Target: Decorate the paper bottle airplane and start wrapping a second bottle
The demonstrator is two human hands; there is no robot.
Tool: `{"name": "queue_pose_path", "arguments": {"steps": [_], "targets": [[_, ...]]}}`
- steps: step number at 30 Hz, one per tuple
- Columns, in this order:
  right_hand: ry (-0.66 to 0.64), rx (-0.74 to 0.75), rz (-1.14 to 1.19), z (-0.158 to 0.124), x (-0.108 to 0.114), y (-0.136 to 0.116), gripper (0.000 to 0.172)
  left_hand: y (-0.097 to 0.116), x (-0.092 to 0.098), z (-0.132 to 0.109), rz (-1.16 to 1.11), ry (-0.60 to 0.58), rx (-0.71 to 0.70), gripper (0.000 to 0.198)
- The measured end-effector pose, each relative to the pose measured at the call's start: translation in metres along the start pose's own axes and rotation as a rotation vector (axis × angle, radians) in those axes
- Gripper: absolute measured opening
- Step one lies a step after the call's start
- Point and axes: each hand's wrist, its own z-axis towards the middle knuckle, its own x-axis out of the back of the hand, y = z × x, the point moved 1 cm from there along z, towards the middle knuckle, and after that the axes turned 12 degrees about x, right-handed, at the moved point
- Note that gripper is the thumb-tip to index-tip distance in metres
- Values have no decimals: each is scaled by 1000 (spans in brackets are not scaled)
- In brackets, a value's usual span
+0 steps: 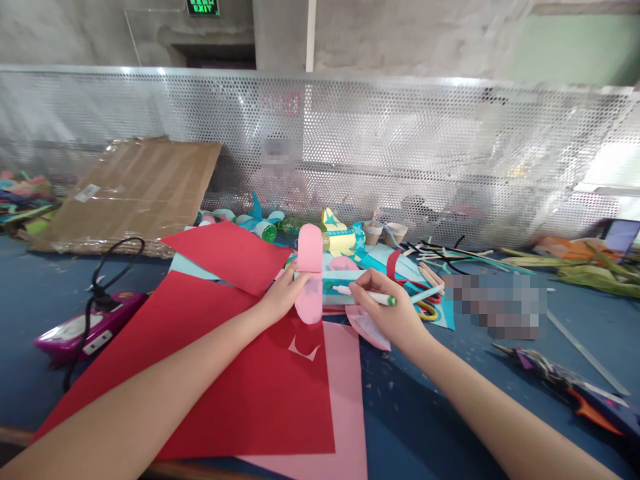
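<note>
My left hand grips a paper craft plane, a light blue tube body with pink wings, held just above the red paper sheets. My right hand is closed around a white marker with a green cap. The marker's tip touches the blue tube body. A pink cut-out piece lies under my right hand.
A pink sheet lies under the red one. A purple glue gun with black cord sits at left, cardboard leans behind it. More paper planes, sticks and scraps crowd the back. A perforated metal screen borders the blue table.
</note>
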Motion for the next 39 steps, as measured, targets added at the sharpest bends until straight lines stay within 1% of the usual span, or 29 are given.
{"name": "queue_pose_path", "arguments": {"steps": [3, 10, 20, 25, 39], "targets": [[7, 8, -5, 0, 0, 1, 25, 1, 0, -1, -14, 11, 2, 35], [-28, -14, 41, 0, -2, 3, 23, 5, 0, -2, -32, 26, 5, 35], [-45, -18, 54, 0, -2, 4, 24, 3, 0, -1, -25, 15, -8, 34], [-26, -6, 54, -1, -3, 2, 22, 5, 0, -1, -22, 19, -10, 36], [-32, -5, 55, -1, -4, 2, 22, 6, 1, -2, -25, 26, -8, 32]]}}
